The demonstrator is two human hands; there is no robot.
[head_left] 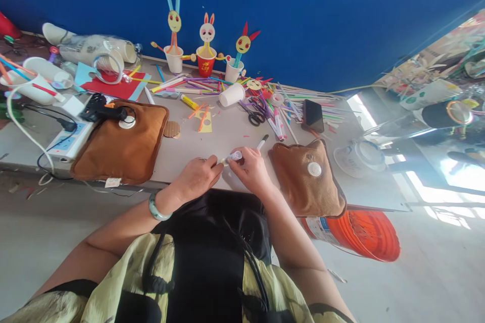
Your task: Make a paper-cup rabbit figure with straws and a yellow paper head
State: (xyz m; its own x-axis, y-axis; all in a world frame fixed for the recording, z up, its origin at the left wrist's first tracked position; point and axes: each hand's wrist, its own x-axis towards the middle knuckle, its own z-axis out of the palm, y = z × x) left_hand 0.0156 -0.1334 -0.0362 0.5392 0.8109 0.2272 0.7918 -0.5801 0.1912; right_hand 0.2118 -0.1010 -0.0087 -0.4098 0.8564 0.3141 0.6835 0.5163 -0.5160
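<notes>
At the front edge of the table my right hand is closed around a small white tube, which points toward my left hand. My left hand is pinched, its fingertips at a tiny pale yellow piece that shows between the two hands. Most of that piece is hidden by the fingers. Just beyond my right hand lies a white marker with a dark end. Past the hands are a yellow card with a hole, orange strips and a corrugated cardboard disc.
Brown hot-water bags lie left and right. Three rabbit figures in cups stand against the blue wall. Scissors, a tipped white cup, a phone and a power strip lie around. An orange bucket is below right.
</notes>
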